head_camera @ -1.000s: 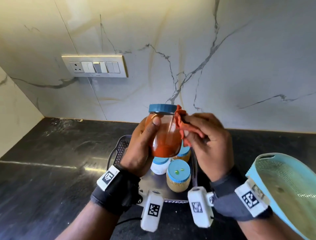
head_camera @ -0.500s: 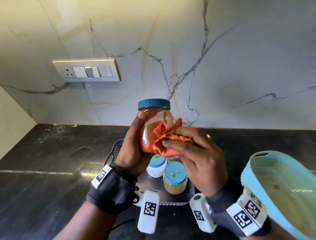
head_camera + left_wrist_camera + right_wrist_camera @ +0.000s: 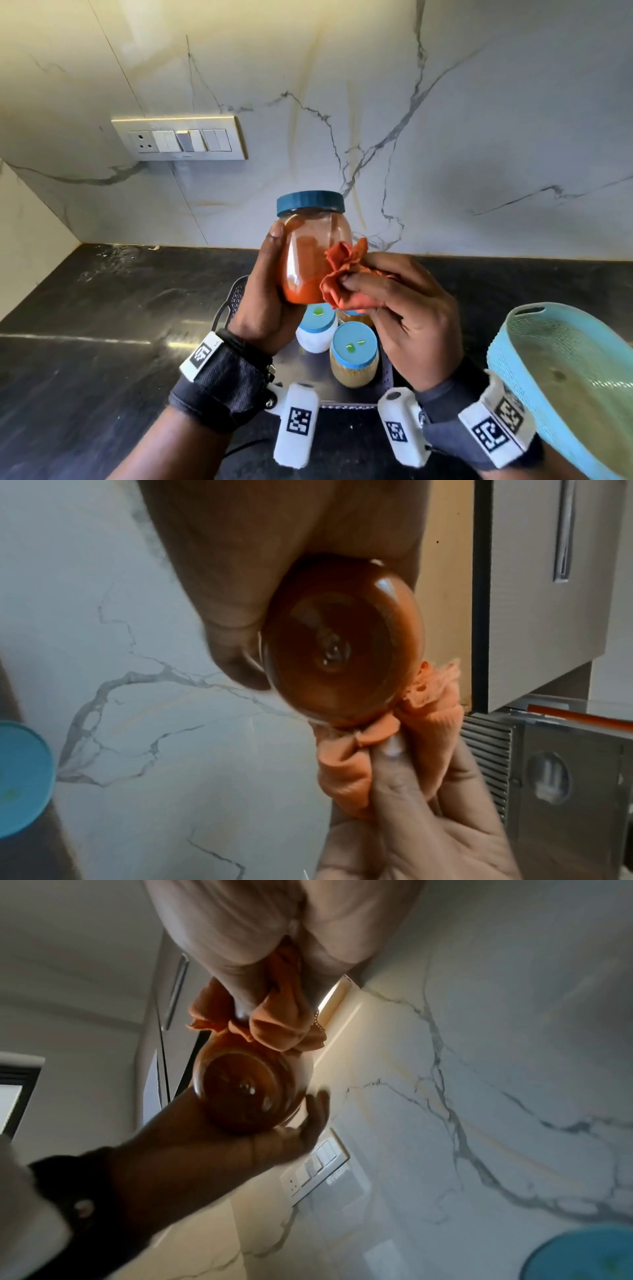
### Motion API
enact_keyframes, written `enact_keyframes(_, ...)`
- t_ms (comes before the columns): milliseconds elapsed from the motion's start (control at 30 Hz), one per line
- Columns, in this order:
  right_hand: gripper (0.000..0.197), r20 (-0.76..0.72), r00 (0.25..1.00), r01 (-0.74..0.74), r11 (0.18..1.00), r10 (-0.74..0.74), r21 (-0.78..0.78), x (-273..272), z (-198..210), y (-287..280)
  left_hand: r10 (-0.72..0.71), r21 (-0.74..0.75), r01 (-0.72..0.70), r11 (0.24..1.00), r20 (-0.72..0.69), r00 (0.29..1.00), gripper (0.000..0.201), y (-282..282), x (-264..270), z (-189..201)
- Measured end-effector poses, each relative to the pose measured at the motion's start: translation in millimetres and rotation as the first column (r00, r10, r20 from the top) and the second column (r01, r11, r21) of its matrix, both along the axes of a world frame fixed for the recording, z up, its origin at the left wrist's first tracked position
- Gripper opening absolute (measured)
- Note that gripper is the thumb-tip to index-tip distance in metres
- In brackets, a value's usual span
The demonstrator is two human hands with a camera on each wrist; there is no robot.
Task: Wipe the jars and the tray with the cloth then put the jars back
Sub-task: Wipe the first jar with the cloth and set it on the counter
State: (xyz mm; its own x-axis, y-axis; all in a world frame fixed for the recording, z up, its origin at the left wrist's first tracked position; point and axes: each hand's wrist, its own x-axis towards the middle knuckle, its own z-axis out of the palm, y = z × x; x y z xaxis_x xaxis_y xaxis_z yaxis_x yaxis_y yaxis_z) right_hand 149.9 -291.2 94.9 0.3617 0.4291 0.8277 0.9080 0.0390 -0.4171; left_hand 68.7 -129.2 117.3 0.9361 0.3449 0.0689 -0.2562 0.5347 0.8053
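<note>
My left hand [image 3: 270, 294] grips a clear jar of red powder [image 3: 310, 260] with a dark blue lid, held upright above the tray. My right hand [image 3: 394, 301] pinches a bunched orange cloth [image 3: 339, 274] against the jar's lower right side. The left wrist view shows the jar's base [image 3: 342, 639] with the cloth [image 3: 394, 745] pressed beside it; the right wrist view shows the jar [image 3: 246, 1093] and cloth [image 3: 274, 1026] from below. Under the hands a dark metal tray [image 3: 236, 298] holds a white jar [image 3: 317, 329], a tan-filled jar [image 3: 354, 359] and another jar, mostly hidden.
A light blue plastic basket [image 3: 565, 383] fills the lower right. The black countertop [image 3: 102, 325] runs left and back to a marble wall with a switch plate [image 3: 178, 138].
The cloth has slid from the jar's upper right side, by the lid, down across its front to the lower right. The left hand raised the jar slightly.
</note>
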Motion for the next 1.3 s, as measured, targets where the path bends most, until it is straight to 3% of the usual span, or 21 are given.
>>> enact_keyframes(67,0.028,0.081,0.996,0.033,0.999,-0.03,-0.03,1,1,0,-0.008,0.025,0.009,1.0,-0.07,0.997,0.065,-1,-2,6)
enact_keyframes(133,0.018,0.188,0.982,0.053,0.994,-0.034,-0.099,-4,-2,3,0.097,0.159,-0.076,0.984,-0.129,0.987,0.057,4,-3,9)
enact_keyframes(267,0.016,0.345,0.939,0.068,0.981,-0.001,-0.181,-4,-1,4,0.287,0.486,-0.198,0.851,-0.115,0.951,0.064,10,-3,4)
enact_keyframes(333,0.023,0.266,0.964,0.042,0.987,0.001,-0.157,7,9,5,0.275,0.467,-0.196,0.862,-0.107,0.955,0.067,8,-4,3)
enact_keyframes(467,0.029,-0.073,0.997,-0.002,0.999,-0.001,-0.044,25,30,6,0.242,0.406,-0.185,0.895,-0.094,0.966,0.064,1,-4,1)
enact_keyframes(533,0.028,-0.01,0.999,0.04,0.998,-0.04,-0.056,13,28,5,0.274,0.411,-0.216,0.886,-0.087,0.958,0.063,0,-3,3)
enact_keyframes(633,0.026,0.195,0.981,0.01,0.993,0.013,-0.114,-11,18,1,0.311,0.408,-0.259,0.875,-0.067,0.948,0.065,5,-2,10)
enact_keyframes(700,0.023,0.184,0.983,0.007,0.994,0.015,-0.114,-5,19,2,0.317,0.427,-0.263,0.865,-0.06,0.947,0.064,5,-2,11)
enact_keyframes(833,0.03,-0.017,0.993,0.114,0.994,-0.114,0.002,20,35,6,0.256,0.42,-0.206,0.884,-0.067,0.964,0.063,-6,1,7)
enact_keyframes(933,0.027,0.132,0.98,0.159,0.986,-0.151,-0.046,2,27,8,0.27,0.387,-0.227,0.894,-0.059,0.961,0.065,-4,3,11)
enact_keyframes(1033,0.027,0.263,0.963,0.096,0.986,-0.057,-0.14,-15,14,3,0.296,0.376,-0.258,0.89,-0.045,0.954,0.066,3,4,13)
enact_keyframes(1100,0.024,0.2,0.977,0.101,0.988,-0.077,-0.112,-1,18,2,0.28,0.385,-0.244,0.89,-0.039,0.959,0.065,0,4,12)
enact_keyframes(1233,0.028,-0.127,0.991,0.056,0.995,-0.045,0.08,27,35,10,0.227,0.37,-0.207,0.906,-0.01,0.974,0.072,-9,4,13)
enact_keyframes(1300,0.029,-0.114,0.993,0.031,0.997,-0.024,0.063,19,32,11,0.18,0.319,-0.177,0.931,0.019,0.983,0.077,-6,4,14)
